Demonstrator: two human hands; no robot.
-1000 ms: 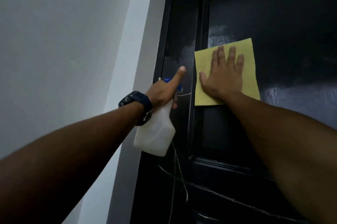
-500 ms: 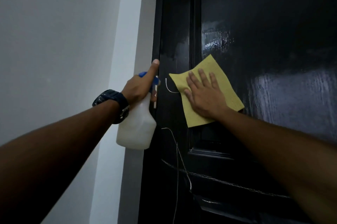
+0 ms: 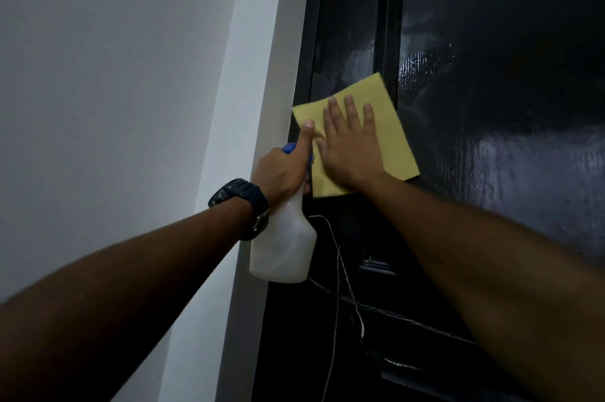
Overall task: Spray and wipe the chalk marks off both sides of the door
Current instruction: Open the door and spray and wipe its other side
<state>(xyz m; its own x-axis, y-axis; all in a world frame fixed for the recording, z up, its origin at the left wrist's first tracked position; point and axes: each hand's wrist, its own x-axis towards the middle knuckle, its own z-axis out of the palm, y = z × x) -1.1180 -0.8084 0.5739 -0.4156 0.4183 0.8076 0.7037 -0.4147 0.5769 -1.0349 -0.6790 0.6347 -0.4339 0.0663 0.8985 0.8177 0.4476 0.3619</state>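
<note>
We press our right hand (image 3: 352, 152), fingers spread flat, on a thin, limp yellow cloth (image 3: 391, 136) against the glossy black door (image 3: 491, 106), while our left hand (image 3: 281, 169) grips a light plastic spray bottle (image 3: 283, 247) by its neck.

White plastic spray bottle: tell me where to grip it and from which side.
Grip the white plastic spray bottle round its narrow neck under the blue trigger head, coming from the wall side, as the left hand does; its wide body hangs below.
</note>
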